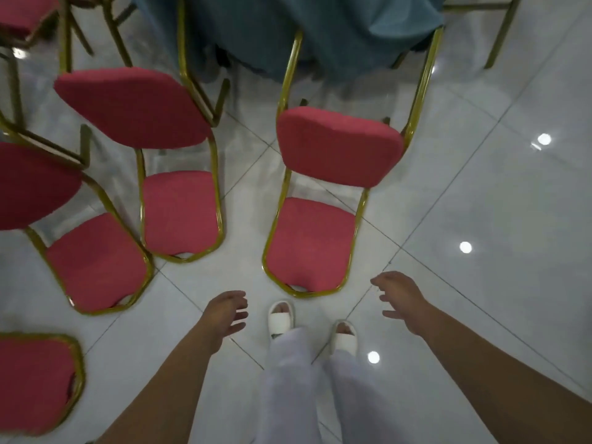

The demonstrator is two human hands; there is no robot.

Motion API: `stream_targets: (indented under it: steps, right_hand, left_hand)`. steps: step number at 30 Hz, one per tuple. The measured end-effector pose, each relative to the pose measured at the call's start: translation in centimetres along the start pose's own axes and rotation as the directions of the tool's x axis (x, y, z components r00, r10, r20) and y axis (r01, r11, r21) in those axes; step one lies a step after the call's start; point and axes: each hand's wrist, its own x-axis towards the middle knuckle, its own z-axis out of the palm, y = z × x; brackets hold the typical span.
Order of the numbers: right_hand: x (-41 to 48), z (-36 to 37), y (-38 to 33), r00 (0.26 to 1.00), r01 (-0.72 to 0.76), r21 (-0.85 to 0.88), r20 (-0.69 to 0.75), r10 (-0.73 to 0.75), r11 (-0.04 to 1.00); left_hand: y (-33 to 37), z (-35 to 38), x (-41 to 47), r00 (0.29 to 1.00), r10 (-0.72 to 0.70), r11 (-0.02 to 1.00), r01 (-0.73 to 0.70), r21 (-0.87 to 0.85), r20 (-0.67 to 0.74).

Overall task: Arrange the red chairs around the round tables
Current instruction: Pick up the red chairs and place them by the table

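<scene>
A red chair (333,149) with a gold metal frame stands right in front of me, its seat facing the round table (288,30), which is draped in a teal cloth. Left of it stand a second red chair (134,107) and a third red chair (93,264), close together. My left hand (226,312) hovers low beside the near chair's back, fingers relaxed, holding nothing. My right hand (400,299) hangs just right of that chair's back, fingers spread and empty. Neither hand touches a chair.
Part of another red chair (35,379) shows at the bottom left and one more red chair (22,14) at the top left. Gold chair legs (503,30) stand at the top right. The glossy white tiled floor (496,203) stretches to the right. My white slippers (282,317) are below.
</scene>
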Motion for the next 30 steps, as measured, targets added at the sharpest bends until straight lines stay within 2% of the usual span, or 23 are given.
stream_targets:
  steps: [6,10,13,15,18,23,26,30]
  right_hand:
    - [18.3,4.6,7.2,0.988,-0.101,-0.027,-0.118,0.098,0.994]
    - [31.3,8.8,11.7,0.981,-0.151,-0.036,-0.129,0.145,0.988]
    - [39.9,11.8,13.7,0.985,-0.135,0.049,-0.105,0.139,0.990]
    - [44.7,13.3,14.7,0.985,-0.137,0.130,-0.086,0.148,0.982]
    - [50.0,14.7,15.7,0.980,-0.181,0.226,-0.037,0.194,0.957]
    - [50.2,13.6,15.4,0.965,-0.262,0.239,0.055,0.256,0.935]
    - [44.7,11.1,13.6,0.952,-0.305,0.193,0.067,0.298,0.933]
    - [33.0,6.6,10.2,0.942,-0.336,0.151,0.056,0.331,0.930]
  left_hand:
    - [-2.3,5.5,21.0,0.998,-0.058,0.986,0.055,0.157,0.010]
    - [-3.8,8.6,34.8,1.000,0.002,0.974,0.004,0.226,-0.025]
    - [-5.0,9.7,43.6,0.997,0.065,0.950,-0.051,0.307,-0.035]
    - [-5.7,10.1,48.5,0.994,0.094,0.956,-0.075,0.283,-0.056]
    - [-6.9,10.7,54.1,0.997,0.060,0.979,-0.050,0.197,-0.048]
    - [-7.1,11.3,54.4,0.999,0.016,0.986,-0.025,0.167,0.051]
    - [-6.0,10.0,48.7,0.999,-0.014,0.989,0.008,0.146,0.039]
    - [-3.9,7.8,36.3,1.000,-0.020,0.987,0.019,0.160,0.002]
